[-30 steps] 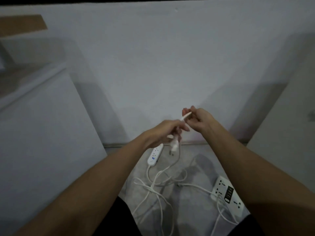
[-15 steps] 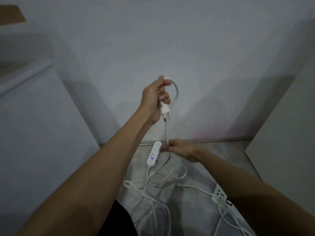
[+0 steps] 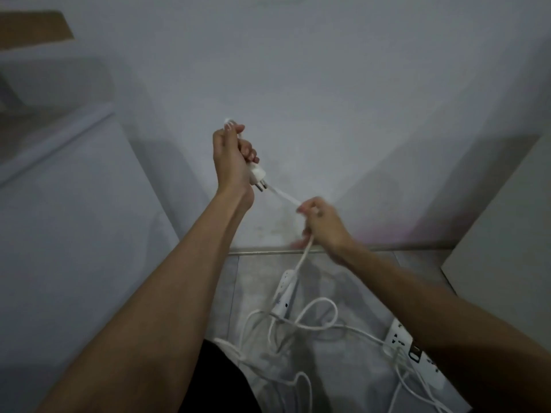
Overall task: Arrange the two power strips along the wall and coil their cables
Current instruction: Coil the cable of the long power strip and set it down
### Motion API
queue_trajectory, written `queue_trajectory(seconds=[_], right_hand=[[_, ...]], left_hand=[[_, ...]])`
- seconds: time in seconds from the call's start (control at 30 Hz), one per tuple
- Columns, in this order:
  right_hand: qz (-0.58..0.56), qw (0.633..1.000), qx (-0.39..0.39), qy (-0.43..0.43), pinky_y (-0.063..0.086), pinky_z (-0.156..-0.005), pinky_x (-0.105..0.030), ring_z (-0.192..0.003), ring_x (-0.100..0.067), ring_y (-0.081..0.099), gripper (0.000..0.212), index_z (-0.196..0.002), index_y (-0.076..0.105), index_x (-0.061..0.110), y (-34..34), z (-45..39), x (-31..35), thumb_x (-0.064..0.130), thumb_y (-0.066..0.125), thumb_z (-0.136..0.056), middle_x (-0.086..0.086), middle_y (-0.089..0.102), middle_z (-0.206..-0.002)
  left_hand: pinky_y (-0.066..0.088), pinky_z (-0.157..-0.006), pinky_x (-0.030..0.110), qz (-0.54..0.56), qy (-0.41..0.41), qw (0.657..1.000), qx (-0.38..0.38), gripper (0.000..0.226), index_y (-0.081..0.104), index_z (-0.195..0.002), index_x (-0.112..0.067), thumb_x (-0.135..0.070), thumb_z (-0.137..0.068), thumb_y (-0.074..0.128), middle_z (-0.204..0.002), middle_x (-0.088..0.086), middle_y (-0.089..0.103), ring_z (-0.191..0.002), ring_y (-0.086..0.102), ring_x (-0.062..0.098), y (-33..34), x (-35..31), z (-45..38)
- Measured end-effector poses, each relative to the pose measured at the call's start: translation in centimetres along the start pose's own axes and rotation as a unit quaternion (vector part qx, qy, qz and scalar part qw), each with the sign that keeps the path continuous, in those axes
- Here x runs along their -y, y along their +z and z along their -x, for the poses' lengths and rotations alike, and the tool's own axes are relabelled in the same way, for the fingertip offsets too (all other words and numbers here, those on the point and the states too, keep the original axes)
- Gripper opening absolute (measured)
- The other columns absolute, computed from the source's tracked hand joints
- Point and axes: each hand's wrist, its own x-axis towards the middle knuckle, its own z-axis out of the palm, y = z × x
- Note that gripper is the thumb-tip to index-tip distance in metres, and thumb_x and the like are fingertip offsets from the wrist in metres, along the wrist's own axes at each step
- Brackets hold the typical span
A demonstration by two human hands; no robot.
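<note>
Cable (image 3: 283, 196) taut btwn both grips

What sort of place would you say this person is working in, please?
Probably a plain indoor room, at floor level: a bare pale wall meets a grey tiled floor, white furniture panels stand on either side, and power strips lie among loose cable.

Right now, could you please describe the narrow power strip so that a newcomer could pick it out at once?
Start at the white wall and drop to the grey floor at its foot. There, below the right hand, lies the narrow power strip, pointing towards the wall. Unlike the wide power strip with its dark panel further right, it is slim, with one row of sockets.
</note>
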Motion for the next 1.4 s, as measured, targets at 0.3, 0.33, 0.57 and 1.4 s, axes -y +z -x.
queue_trajectory(seconds=[0.3,0.33,0.57,1.4], right_hand=[[0.176,0.981,-0.035,-0.075,0.042,-0.043,-0.026,-0.044,-0.017,0.044,0.014,-0.081,0.063,0.014,-5.0,-0.5,-0.5,0.022,0.059,-0.091,-0.007,0.056,-0.055],[0.203,0.975,-0.009,-0.086,0.041,-0.041,-0.025,-0.043,-0.014,0.045,0.015,-0.083,0.062,0.012,-4.4,0.0,-0.7,0.022,0.059,-0.092,-0.007,0.059,-0.056],[0.300,0.937,0.132,-0.116,0.041,-0.042,-0.019,-0.040,-0.007,0.050,0.015,-0.084,0.065,0.014,-4.6,2.0,1.9,0.027,0.064,-0.089,-0.002,0.066,-0.058],[0.169,0.962,0.195,0.091,0.045,-0.062,-0.019,-0.089,-0.025,0.062,0.027,-0.076,0.063,0.010,-1.6,1.0,-6.2,0.013,0.048,-0.098,-0.010,0.066,-0.082]], left_hand=[[0.038,-0.049,0.022,-0.031,-0.056,0.998,-0.025,0.026,0.046,-0.086,-0.017,-0.027,-0.105,0.033,-0.053,-0.003,0.042,-0.045,0.038,0.010,0.5,2.5,1.6],[0.038,-0.049,0.022,-0.043,-0.054,0.997,-0.026,0.025,0.046,-0.086,-0.017,-0.027,-0.105,0.032,-0.054,-0.003,0.045,-0.046,0.039,0.011,0.9,2.7,1.7],[0.046,-0.062,0.020,-0.222,-0.062,0.970,0.074,0.017,0.039,-0.105,-0.017,-0.029,-0.105,0.027,-0.082,0.006,0.069,-0.063,0.061,0.016,-0.2,6.6,3.0],[0.033,-0.035,0.014,0.355,-0.323,0.873,0.091,0.047,0.041,-0.062,-0.011,-0.027,-0.104,0.033,-0.032,-0.004,0.033,-0.023,0.030,0.007,-0.6,1.7,0.2]])
